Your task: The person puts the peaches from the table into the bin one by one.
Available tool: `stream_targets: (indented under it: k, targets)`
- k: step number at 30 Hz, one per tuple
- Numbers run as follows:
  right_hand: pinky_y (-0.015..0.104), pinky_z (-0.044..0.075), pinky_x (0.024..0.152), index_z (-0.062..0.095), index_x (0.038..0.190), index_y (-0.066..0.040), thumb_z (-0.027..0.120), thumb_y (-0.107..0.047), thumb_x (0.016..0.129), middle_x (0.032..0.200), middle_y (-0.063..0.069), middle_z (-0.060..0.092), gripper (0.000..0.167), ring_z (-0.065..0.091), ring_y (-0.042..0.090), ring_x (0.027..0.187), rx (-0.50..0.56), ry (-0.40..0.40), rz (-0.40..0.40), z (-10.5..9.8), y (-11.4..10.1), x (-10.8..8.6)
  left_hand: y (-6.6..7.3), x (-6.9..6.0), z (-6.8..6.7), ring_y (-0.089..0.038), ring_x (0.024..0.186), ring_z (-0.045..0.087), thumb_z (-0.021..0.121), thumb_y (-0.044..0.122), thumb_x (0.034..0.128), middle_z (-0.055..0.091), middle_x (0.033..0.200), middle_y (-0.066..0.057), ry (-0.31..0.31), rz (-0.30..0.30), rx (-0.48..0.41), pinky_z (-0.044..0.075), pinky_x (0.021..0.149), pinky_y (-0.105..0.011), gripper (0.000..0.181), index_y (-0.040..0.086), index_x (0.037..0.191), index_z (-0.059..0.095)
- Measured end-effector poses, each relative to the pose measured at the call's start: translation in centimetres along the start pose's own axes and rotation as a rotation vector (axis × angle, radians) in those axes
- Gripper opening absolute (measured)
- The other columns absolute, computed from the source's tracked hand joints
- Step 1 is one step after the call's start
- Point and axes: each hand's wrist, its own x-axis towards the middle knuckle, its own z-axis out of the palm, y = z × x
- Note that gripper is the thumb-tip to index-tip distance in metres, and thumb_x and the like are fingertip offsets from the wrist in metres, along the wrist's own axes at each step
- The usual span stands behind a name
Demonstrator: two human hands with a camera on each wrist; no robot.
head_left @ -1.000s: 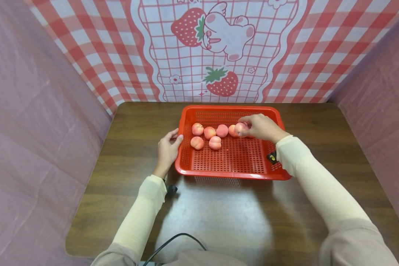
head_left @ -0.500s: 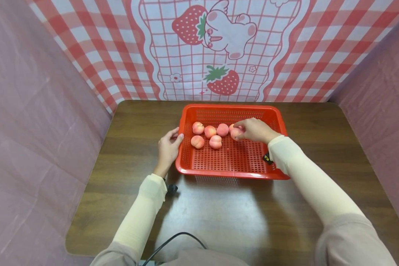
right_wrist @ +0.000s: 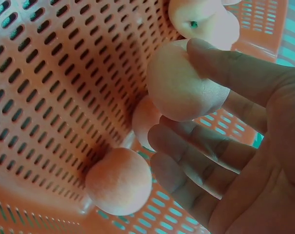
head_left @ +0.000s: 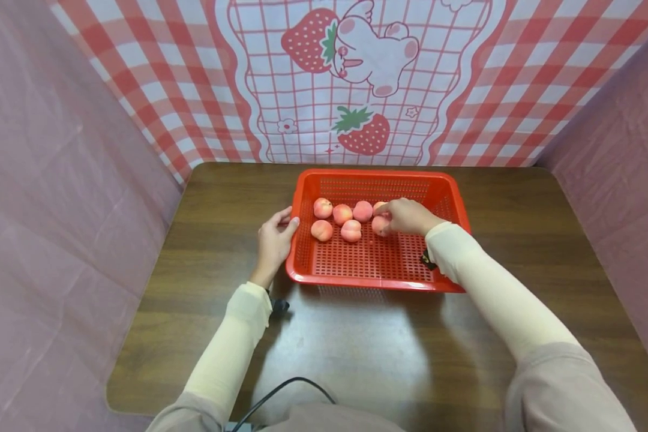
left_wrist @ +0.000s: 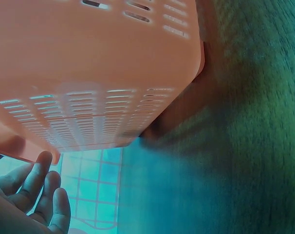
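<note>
A red perforated plastic basket (head_left: 380, 282) stands on the table with several peaches (head_left: 351, 231) inside, roughly in two rows. My right hand (head_left: 407, 217) reaches into it and pinches a peach (right_wrist: 181, 80) between thumb and fingers, low beside the front row. In the right wrist view, the thumb lies on its upper side, and another peach (right_wrist: 119, 181) sits near the lower fingers. One back-row peach (head_left: 380, 207) is partly covered by that hand. My left hand (head_left: 274, 240) holds the basket's left rim; in the left wrist view its fingers are beneath the rim, thumb hidden.
The wooden table (head_left: 205, 336) extends around the basket. A red checked cloth (head_left: 194, 90) with strawberry prints hangs at the back. Pinkish cloths (head_left: 43, 210) hang at both sides. A black cable (head_left: 297, 380) curves near the front edge.
My right hand has moved left and slightly towards me with its peach, from above the back row to beside the front row. The left hand stays at the rim.
</note>
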Motion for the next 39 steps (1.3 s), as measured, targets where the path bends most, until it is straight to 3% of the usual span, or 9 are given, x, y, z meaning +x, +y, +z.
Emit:
stream_targets:
  k: [7, 14, 31, 39]
  targets:
    - [0.054, 0.042, 0.105, 0.062, 0.132, -0.009, 0.075, -0.022, 0.083, 0.126, 0.017, 0.065, 0.052, 0.056, 0.039, 0.120, -0.008, -0.031, 0.012, 0.9, 0.2, 0.4, 0.1, -0.1, 0.2, -0.034, 0.098, 0.068, 0.067, 0.015, 0.0917, 0.071, 0.108, -0.023, 0.003, 0.004, -0.010, 0.056, 0.088, -0.043, 0.036, 0.001, 0.125, 0.064]
    - [0.049, 0.048, 0.094, 0.066, 0.124, -0.009, 0.076, -0.022, 0.083, 0.114, 0.016, 0.070, 0.044, 0.062, 0.035, 0.107, 0.013, -0.023, -0.023, 1.6, 0.5, 0.4, 0.2, -0.1, 0.3, -0.033, 0.096, 0.069, 0.067, 0.015, 0.0915, 0.071, 0.108, -0.023, -0.002, 0.010, -0.014, 0.056, 0.086, -0.042, 0.037, 0.001, 0.125, 0.064]
    - [0.044, 0.050, 0.083, 0.071, 0.115, -0.011, 0.076, -0.020, 0.080, 0.098, 0.010, 0.073, 0.037, 0.059, 0.023, 0.082, 0.009, 0.032, -0.065, 2.5, 0.5, 0.7, 0.1, -0.1, 0.1, -0.033, 0.097, 0.068, 0.066, 0.014, 0.0914, 0.071, 0.107, -0.022, 0.010, 0.004, -0.001, 0.056, 0.087, -0.043, 0.036, 0.001, 0.124, 0.065]
    - [0.044, 0.050, 0.082, 0.068, 0.120, -0.008, 0.077, -0.019, 0.079, 0.104, 0.013, 0.073, 0.044, 0.059, 0.023, 0.082, 0.007, 0.038, -0.048, 2.5, 0.4, 0.6, 0.1, -0.1, 0.1, -0.033, 0.098, 0.067, 0.067, 0.014, 0.0915, 0.071, 0.108, -0.022, 0.010, 0.006, -0.001, 0.056, 0.088, -0.043, 0.036, 0.001, 0.125, 0.065]
